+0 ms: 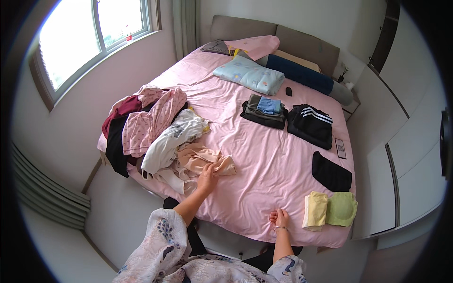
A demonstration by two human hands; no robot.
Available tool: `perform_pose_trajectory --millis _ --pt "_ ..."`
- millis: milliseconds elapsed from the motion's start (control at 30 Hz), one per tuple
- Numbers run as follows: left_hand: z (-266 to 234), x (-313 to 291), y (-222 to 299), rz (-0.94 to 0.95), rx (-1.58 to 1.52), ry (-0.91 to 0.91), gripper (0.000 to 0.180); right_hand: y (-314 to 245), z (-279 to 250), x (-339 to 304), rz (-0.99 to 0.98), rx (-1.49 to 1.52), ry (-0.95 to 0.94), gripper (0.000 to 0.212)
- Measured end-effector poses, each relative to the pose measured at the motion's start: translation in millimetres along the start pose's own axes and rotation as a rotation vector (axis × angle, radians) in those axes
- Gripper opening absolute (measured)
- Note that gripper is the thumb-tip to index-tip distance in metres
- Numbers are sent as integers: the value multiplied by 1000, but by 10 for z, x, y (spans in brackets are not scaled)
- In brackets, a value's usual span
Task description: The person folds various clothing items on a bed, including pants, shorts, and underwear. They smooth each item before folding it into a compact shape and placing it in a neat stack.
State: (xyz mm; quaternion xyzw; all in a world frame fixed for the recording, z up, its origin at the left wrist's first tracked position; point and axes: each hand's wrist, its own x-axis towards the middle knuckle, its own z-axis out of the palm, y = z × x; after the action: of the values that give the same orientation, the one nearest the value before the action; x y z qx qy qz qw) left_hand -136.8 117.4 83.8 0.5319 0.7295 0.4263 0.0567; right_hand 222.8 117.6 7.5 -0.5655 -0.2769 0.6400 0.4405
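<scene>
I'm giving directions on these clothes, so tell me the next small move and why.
Probably draw the peach garment clear of the heap of clothes with the left hand: that hand is on it, it lies rumpled at the heap's edge, and the right hand looks empty.

the pink-sheeted bed [262, 181] carries a loose clothes heap [153, 125] at nine o'clock, a peach garment [196, 158] at eight, a light-blue pillow [250, 74] at twelve, a folded striped black garment [310, 127] at three, and a folded yellow garment [315, 210] nearing five.
</scene>
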Motion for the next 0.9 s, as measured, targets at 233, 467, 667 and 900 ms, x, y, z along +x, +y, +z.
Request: perform_pose_trajectory --millis 233,467,667,900 --pt "18 62 169 16 -7 -303 14 -33 -26 -201 13 -10 18 18" --pt "454 -1009 902 339 -303 -757 19 -84 23 -150 48 -112 72 32" --pt "157 -876 702 281 -174 -294 27 -49 -69 -203 177 35 -15 61" --pt "279 -437 -374 -189 -364 -138 44 -9 104 -157 -169 -436 209 26"
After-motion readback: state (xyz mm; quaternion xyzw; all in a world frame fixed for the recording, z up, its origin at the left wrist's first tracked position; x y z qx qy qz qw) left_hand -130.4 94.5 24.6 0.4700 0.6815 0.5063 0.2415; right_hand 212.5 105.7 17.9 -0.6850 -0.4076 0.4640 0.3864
